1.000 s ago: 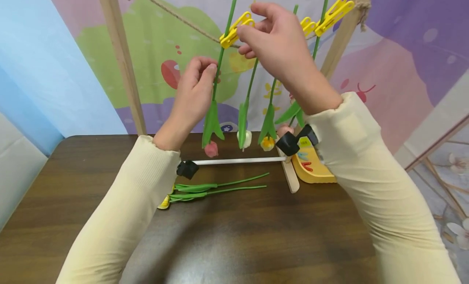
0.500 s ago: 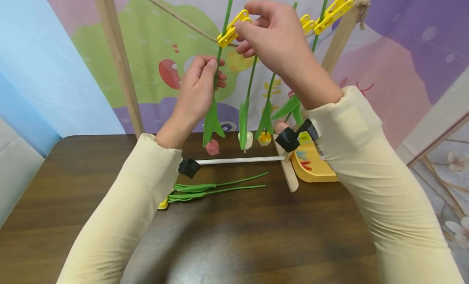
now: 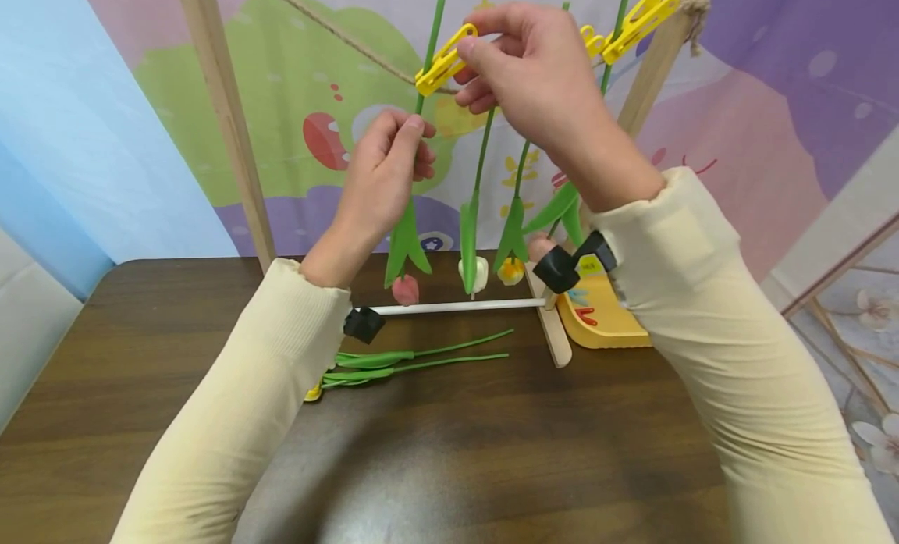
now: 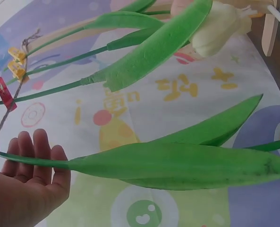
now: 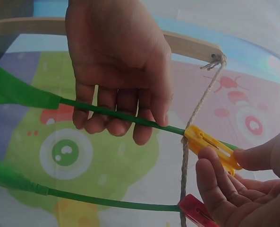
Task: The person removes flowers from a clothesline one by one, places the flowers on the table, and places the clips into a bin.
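Observation:
An artificial pink tulip (image 3: pixel 405 289) hangs head down, its green stem crossing the rope (image 5: pixel 197 106). My left hand (image 3: pixel 379 169) pinches that stem between thumb and forefinger just below the rope, the other fingers loosely bent behind it. A yellow clothespin (image 3: pixel 442 64) sits where stem and rope cross. With thumb and fingertips, my right hand (image 3: pixel 534 80) pinches the handle end of this clothespin. To the right, a white tulip (image 3: pixel 474 274) and a yellow tulip (image 3: pixel 511 272) hang likewise. A red clothespin (image 5: pixel 199 210) holds the neighbouring stem and is hidden in the head view.
Wooden posts (image 3: pixel 228 115) carry the rope, joined low down by a white rod (image 3: pixel 456 306). Tulips with green stems (image 3: pixel 449 362) lie on the brown table (image 3: pixel 449 450). A yellow tray (image 3: pixel 611 325) stands at right, and a printed cloth (image 3: pixel 295 138) hangs behind.
My left hand has come round the stem, thumb now in front of it. My right thumb and fingers have closed in on the clothespin's handles. The tulip has swayed slightly.

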